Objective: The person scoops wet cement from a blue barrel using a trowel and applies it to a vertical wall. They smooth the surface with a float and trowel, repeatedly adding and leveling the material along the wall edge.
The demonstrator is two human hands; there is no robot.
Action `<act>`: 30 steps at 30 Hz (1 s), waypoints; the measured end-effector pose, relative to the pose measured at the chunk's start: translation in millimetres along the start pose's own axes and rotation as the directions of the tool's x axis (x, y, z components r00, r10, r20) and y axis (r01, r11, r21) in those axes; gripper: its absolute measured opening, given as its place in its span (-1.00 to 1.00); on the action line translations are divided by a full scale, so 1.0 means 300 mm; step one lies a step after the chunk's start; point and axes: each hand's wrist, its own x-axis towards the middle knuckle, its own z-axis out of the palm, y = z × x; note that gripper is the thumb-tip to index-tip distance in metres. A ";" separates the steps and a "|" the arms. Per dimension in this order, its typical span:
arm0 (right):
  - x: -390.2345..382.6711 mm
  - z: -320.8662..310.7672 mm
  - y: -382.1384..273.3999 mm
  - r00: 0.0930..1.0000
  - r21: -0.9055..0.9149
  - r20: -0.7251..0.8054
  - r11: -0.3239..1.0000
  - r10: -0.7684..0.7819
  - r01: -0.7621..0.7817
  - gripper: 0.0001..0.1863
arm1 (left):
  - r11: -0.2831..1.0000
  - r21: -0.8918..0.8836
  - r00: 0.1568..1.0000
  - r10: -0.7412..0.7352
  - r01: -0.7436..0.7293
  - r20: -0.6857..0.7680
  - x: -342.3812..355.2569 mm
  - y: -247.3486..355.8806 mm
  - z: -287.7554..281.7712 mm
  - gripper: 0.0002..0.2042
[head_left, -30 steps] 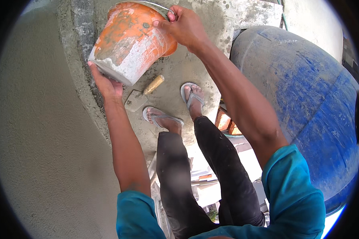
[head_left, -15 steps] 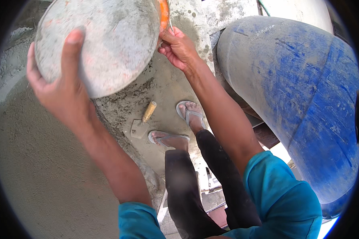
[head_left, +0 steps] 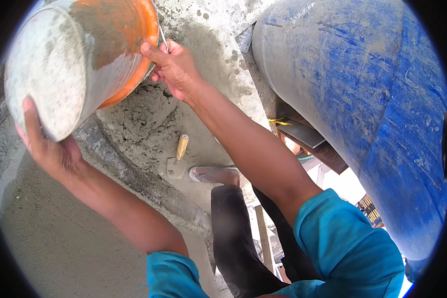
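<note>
An orange bucket, coated in grey cement, is held tipped on its side at the upper left, its pale round base facing left and its rim to the right. My left hand grips the lower edge of the base, thumb laid across it. On the rim and wire handle, my right hand is closed with the thumb over the lip. Below the bucket lies a lumpy heap of wet mortar. A trowel with a wooden handle rests on the ground near my foot. The bucket's inside is hidden.
A large blue drum, smeared with cement, fills the right side. Smooth grey cement spreads at lower left, bordered by a rough curved ridge. Dark boards lie beside the drum.
Both hands have moved left with the bucket, which has turned so its orange side and rim show. More of the mortar heap is now visible. My right foot has gone out of sight.
</note>
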 end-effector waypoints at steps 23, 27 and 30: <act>-0.085 0.182 -0.371 0.963 -0.463 -0.026 0.856 -0.270 0.228 -0.59 | 0.980 -0.162 0.993 -0.118 0.118 0.006 0.096 -0.082 -0.092 -0.28; -0.265 0.326 -0.653 0.828 -0.865 0.102 0.362 -0.551 0.348 -0.57 | 0.929 -0.075 0.930 -0.356 0.363 0.093 -0.287 -0.121 -0.171 -0.30; -0.220 0.305 -0.756 0.667 -0.942 0.298 -0.100 -0.683 0.319 -0.78 | 0.759 -0.133 0.770 -0.634 0.638 0.074 -0.649 -0.224 -0.280 -0.36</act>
